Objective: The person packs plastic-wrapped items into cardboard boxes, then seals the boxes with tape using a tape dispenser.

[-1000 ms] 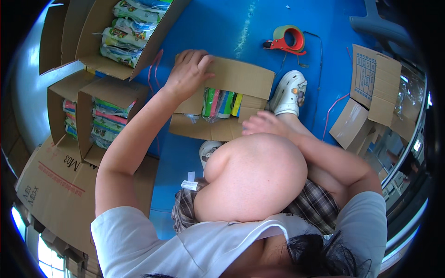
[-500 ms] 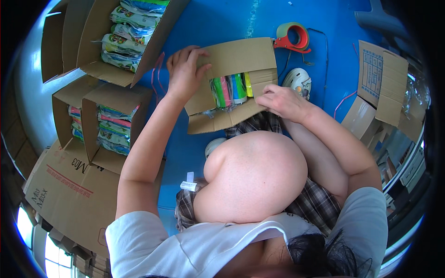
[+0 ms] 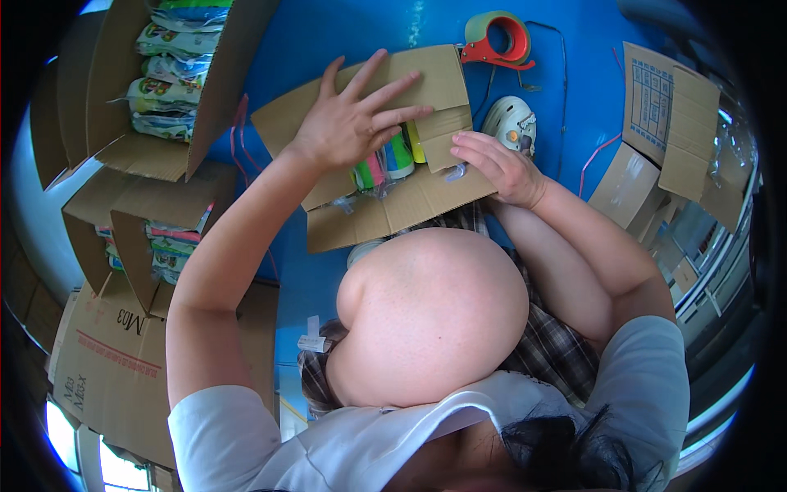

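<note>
Blue floor (image 3: 344, 41) underneath everything, curving with the lens. Along the left edge, two large open cardboard cartons — the upper one (image 3: 135, 90) stacked with green-and-white packets, the lower one (image 3: 135, 221) showing pink and green packs between its raised flaps. Below those, a flat printed carton (image 3: 106, 369). Off to the right, more folded cardboard (image 3: 668, 115), well apart from the hands.

In the middle, just beyond the bent knee (image 3: 434, 316) and plaid shorts (image 3: 557, 348), a smaller cardboard box (image 3: 385, 148) resting tilted on the floor, flaps partly folded over, colourful plastic-wrapped items (image 3: 389, 160) — green, pink, yellow — visible through the gap.

Left hand (image 3: 352, 119) spread wide, fingers fanned, palm pressed flat on the far flap of that box. Right hand (image 3: 496, 164) at the near right flap, fingers curled narrowly and pinching its edge beside a bit of clear wrapping.

Above the box, a red tape dispenser (image 3: 496, 39) with a greenish roll, lying apart on the floor. Just beside the right hand, a white clog (image 3: 510, 123), partly hidden by the flap.
</note>
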Available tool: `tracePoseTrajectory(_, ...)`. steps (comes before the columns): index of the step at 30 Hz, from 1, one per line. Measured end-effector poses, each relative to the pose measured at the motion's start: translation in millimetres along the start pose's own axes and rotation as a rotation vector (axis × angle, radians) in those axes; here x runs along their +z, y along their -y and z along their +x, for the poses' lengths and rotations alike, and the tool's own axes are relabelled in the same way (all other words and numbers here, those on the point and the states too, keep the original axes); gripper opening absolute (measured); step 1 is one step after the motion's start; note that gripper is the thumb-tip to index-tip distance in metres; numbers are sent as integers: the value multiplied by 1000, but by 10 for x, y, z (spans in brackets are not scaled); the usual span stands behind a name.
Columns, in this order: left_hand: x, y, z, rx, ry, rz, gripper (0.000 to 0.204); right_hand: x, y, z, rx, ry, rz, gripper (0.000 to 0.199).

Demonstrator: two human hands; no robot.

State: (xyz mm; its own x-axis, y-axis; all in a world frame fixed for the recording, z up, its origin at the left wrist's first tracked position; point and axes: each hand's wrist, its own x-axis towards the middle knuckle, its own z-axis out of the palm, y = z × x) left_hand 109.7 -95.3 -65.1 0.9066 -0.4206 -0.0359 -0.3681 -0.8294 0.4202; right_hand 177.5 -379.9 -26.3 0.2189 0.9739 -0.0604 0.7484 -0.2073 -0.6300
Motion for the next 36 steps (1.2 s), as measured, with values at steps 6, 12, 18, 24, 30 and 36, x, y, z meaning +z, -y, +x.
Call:
tracePoseTrajectory(6,68,-17,79,31,47,117,47,-35,-15,8,-25,-8,-112,46)
tracePoseTrajectory(12,114,-139,120,205,149,68,51,7,-70,43,-58,32,-158,44)
tracePoseTrajectory(18,189,-281,221,237,132,4,60,-6,-312,84,-404,-13,-326,39)
tracePoseTrajectory(24,372,-219,210,267,54,86,63,-66,-264,2,-113,174,-32,43)
tracePoseTrajectory(30,246,-276,247,261,72,20,64,-220,-369,270,536,-578,-107,23)
tracePoseTrajectory(36,230,-159,80,159,-154,-88,30,406,-144,803,32,-245,-270,63)
